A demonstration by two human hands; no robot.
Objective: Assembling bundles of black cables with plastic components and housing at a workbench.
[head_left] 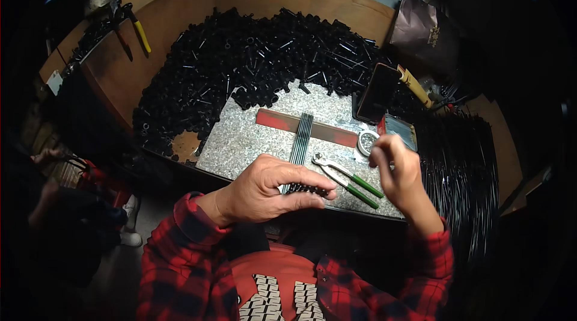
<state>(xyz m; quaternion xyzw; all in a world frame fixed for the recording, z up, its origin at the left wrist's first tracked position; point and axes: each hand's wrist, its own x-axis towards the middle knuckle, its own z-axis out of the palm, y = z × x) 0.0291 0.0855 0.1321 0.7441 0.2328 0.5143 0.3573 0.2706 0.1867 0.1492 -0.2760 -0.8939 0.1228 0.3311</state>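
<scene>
While I watch, left hand (264, 192) clamps rod bundle (300, 140) by its capped ends on the worktop (240, 140); right hand (393, 168) pinches something too small to tell; loose grip could fan rods toward pliers (345, 180)

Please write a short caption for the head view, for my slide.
Left hand grips black rods on a speckled slab; right hand raised beside green-handled pliers.
</scene>
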